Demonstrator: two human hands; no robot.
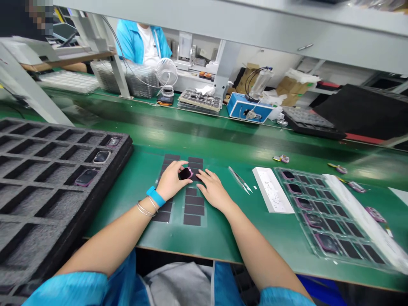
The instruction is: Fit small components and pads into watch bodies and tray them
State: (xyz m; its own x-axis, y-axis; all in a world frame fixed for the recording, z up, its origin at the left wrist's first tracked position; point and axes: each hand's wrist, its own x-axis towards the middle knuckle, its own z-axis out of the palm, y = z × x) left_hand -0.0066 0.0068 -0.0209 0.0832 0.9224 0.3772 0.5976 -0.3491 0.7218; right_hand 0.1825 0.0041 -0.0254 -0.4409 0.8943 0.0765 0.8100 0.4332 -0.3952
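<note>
Small pink-rimmed device [185,174], dark glossy face upward, in the left hand [170,179].

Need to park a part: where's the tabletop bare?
Best: the green tabletop between the right forearm and white box. Smaller: between the foam tray and left forearm. Crowded: the black rectangles around the left hand and right hand, and the clear plastic tray.

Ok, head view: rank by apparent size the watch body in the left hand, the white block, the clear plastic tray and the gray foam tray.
1. Gray foam tray, partly out of view
2. Clear plastic tray
3. White block
4. Watch body in the left hand
</note>
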